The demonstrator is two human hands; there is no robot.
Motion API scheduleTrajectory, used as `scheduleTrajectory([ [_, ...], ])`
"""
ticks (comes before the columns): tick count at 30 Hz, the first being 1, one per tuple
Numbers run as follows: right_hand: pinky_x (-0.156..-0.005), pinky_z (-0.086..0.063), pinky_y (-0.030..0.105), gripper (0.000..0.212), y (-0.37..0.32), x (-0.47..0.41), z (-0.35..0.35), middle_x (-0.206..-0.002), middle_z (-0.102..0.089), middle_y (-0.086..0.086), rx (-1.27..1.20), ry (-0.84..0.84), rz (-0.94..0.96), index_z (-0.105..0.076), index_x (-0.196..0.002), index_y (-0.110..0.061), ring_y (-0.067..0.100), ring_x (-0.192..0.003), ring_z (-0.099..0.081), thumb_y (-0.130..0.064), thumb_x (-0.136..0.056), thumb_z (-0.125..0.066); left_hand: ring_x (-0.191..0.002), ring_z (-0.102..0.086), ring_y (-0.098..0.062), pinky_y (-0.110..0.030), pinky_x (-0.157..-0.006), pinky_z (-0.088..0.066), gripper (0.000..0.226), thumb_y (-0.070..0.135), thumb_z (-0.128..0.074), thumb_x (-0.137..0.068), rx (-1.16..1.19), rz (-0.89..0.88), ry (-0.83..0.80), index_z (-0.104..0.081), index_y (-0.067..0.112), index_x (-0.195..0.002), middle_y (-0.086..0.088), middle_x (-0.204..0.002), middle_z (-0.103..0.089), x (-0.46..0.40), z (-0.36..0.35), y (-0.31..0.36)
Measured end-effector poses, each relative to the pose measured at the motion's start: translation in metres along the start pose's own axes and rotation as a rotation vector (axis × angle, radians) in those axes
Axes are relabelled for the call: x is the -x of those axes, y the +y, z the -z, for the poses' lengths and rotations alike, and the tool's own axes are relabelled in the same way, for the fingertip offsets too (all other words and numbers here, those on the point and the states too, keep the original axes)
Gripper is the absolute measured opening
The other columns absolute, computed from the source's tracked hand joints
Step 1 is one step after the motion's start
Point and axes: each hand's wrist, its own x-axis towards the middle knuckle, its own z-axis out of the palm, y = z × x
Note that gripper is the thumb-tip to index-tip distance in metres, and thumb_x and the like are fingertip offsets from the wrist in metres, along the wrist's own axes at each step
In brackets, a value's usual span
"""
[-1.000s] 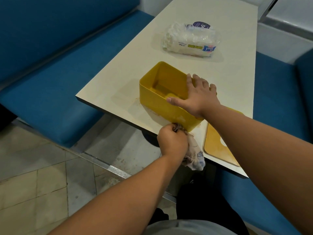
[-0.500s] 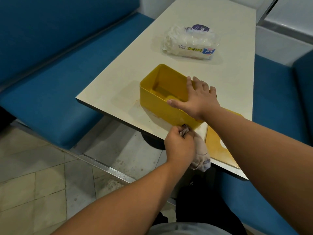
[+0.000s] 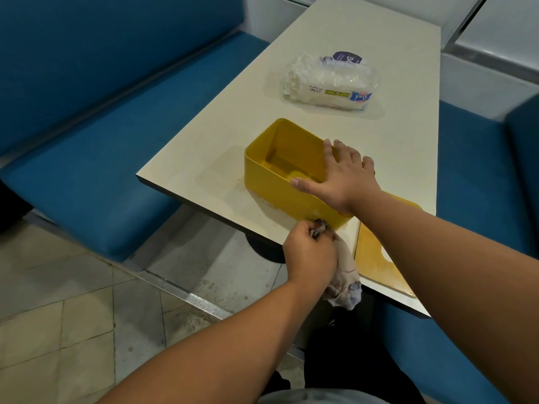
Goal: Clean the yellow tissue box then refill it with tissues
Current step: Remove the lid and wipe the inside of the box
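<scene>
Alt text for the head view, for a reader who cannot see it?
A person's left hand wipes a rag against the open yellow tissue box while the right hand steadies its rim; its lid and a paper towel pack lie on the table.

pretty dim indoor light with a warm, slightly muddy cast, brightest on the pale surface toward the far end. shadows are soft, a faint one left of the yellow box, and the plastic tissue pack shows small glints. wide-angle bend curves the edges, and the near forearms look soft and smeary.
</scene>
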Motion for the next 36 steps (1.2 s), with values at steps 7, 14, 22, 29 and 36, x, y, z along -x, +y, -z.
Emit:
scheduleTrajectory([
  [7, -0.117, -0.006, 0.057, 0.125, 0.0, 0.001, 0.0, -0.163, -0.002, 0.009, -0.014, -0.007, -0.006, 0.003, -0.156, -0.019, 0.031, -0.149, -0.004, -0.097, -0.06, -0.011, -0.084, -0.06, -0.003, -0.018, -0.074, -0.05, 0.01, 0.019, -0.063, -0.095, -0.014, -0.081, 0.016, -0.059, 0.024, -0.088, 0.007, -0.089, -0.065, -0.003, 0.009, -0.001],
  [14, -0.117, -0.007, 0.056, 0.125, 0.0, 0.0, 0.0, -0.163, -0.002, 0.009, -0.005, 0.0, -0.008, 0.003, -0.156, -0.019, 0.03, -0.149, -0.004, -0.097, -0.059, -0.009, -0.094, -0.055, -0.009, 0.002, -0.067, -0.038, 0.012, 0.011, -0.052, -0.099, -0.024, -0.112, 0.193, -0.053, 0.015, -0.11, -0.003, -0.111, -0.061, -0.016, 0.005, 0.002],
  [22, -0.117, -0.007, 0.056, 0.121, 0.0, 0.001, 0.0, -0.163, -0.001, 0.009, -0.002, -0.006, -0.005, 0.004, -0.156, -0.019, 0.03, -0.149, -0.004, -0.095, -0.064, -0.014, -0.093, -0.056, -0.015, -0.011, -0.071, -0.041, 0.008, 0.009, -0.051, -0.098, -0.076, -0.017, 0.223, -0.049, 0.017, -0.1, -0.003, -0.104, -0.059, -0.023, 0.009, 0.003],
  [29, -0.117, -0.008, 0.056, 0.121, 0.0, 0.001, 0.0, -0.163, -0.001, 0.009, 0.004, -0.003, -0.009, 0.004, -0.156, -0.019, 0.03, -0.149, -0.004, -0.095, -0.064, -0.014, -0.094, -0.058, -0.017, -0.024, -0.081, -0.043, 0.008, 0.011, -0.053, -0.097, -0.085, 0.012, 0.184, -0.052, 0.018, -0.101, -0.001, -0.102, -0.06, -0.02, 0.009, 0.005],
  [36, -0.117, -0.008, 0.056, 0.121, 0.001, 0.0, 0.0, -0.163, -0.001, 0.009, -0.004, -0.007, -0.002, 0.004, -0.156, -0.019, 0.031, -0.149, -0.004, -0.096, -0.066, -0.017, -0.093, -0.06, -0.025, -0.037, -0.08, -0.052, 0.011, 0.018, -0.052, -0.095, -0.06, 0.137, 0.402, -0.052, 0.019, -0.106, -0.005, -0.107, -0.061, -0.051, 0.047, 0.013],
])
